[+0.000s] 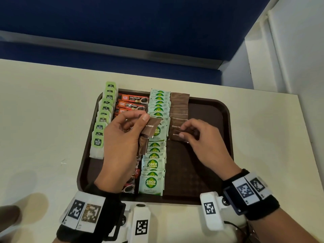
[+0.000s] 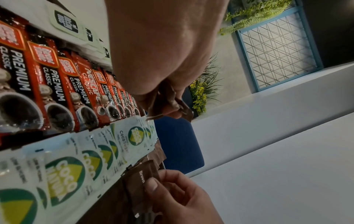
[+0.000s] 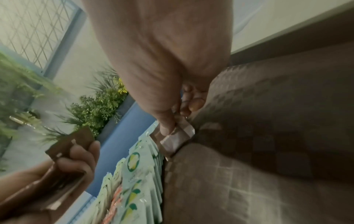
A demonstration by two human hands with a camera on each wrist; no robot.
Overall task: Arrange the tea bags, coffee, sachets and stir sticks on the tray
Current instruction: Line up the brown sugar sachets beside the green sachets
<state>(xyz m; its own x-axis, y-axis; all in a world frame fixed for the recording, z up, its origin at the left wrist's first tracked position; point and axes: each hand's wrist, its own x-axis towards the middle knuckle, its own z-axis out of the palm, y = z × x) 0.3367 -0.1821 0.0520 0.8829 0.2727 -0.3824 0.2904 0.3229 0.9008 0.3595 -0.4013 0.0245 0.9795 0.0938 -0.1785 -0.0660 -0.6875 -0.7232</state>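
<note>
Nearest the viewer, both wrists carry black bands (image 1: pixel 252 199) with printed square markers, above a cream table (image 1: pixel 43 120) on which a dark brown tray (image 1: pixel 206 109) lies. The left hand (image 1: pixel 121 142) is raised over the tray's coffee column, fingers curled around a small bundle of brown sugar sachets (image 1: pixel 149 128), the thumb pressing the top sachet. The right hand (image 1: pixel 203 139) is lower, its thumb and fingertips pinching 1 brown sachet (image 1: pixel 177 135) at the near end of the brown sugar row (image 1: pixel 179 104); whether that sachet touches the tray floor cannot be told. On the tray, 4 overlapping columns run from near to far: green-tagged tea bags (image 1: pixel 100 123) along the left rim, red coffee sticks (image 1: pixel 133 99) next, green-and-white Coco Natura sachets (image 1: pixel 152 183) in the middle, and the brown row to their right. The tray's right part shows bare floor. Beyond the table stands a blue partition (image 1: pixel 122 23).
</note>
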